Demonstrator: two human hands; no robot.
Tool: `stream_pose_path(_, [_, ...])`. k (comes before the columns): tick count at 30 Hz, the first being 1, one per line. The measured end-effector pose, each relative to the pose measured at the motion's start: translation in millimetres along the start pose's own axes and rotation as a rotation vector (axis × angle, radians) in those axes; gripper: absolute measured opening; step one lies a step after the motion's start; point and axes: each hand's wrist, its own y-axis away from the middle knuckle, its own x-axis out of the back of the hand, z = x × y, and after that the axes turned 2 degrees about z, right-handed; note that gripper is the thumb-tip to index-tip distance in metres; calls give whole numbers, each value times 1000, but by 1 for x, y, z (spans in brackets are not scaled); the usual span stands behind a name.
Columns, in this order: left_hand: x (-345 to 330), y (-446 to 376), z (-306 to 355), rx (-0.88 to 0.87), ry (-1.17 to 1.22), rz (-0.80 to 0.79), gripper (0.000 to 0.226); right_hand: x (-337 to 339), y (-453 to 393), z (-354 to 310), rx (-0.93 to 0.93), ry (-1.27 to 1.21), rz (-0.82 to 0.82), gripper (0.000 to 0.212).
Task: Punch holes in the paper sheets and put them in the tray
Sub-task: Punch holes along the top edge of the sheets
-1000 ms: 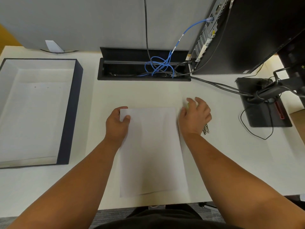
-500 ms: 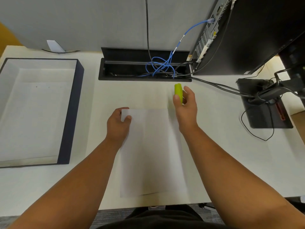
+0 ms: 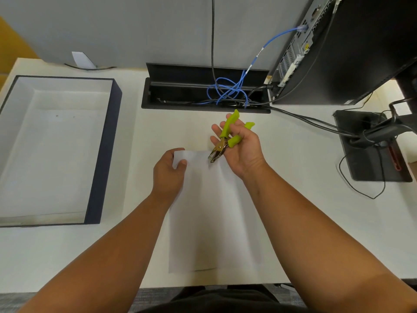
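Observation:
A white paper sheet [image 3: 212,213] lies flat on the desk in front of me. My left hand [image 3: 169,175] pinches its far left corner. My right hand [image 3: 240,149] holds a hole punch [image 3: 225,138] with lime-green handles; its metal jaws point down at the sheet's far edge, just right of my left thumb. The handles are spread apart. The tray [image 3: 102,141], dark blue outside and white inside, sits at the left with white paper on its floor that shows two small holes.
A black cable hatch [image 3: 180,91] with tangled blue cables is open at the back of the desk. A black computer case [image 3: 352,53] stands at the back right. A black monitor-arm base [image 3: 370,154] with cables sits at the right. The desk's near edge is by my arms.
My right hand lifted the hole punch off the desk beside the sheet, turned it, and brought its jaws to the sheet's far edge. My left hand stayed on the corner.

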Motion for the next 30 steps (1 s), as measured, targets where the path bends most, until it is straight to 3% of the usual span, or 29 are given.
stream_pose_path(14, [1,3,1,-63,10,-32,22,-25,-20,16,200,201,-27,31])
stream_pose_path(19, [0,4,2,-73,12,-31,21,-30,-24,19,191,262,-29,35])
stream_pose_path(30, [-2,5,4,-63,8,-12,20,-38,-20,24,172,392,-53,15])
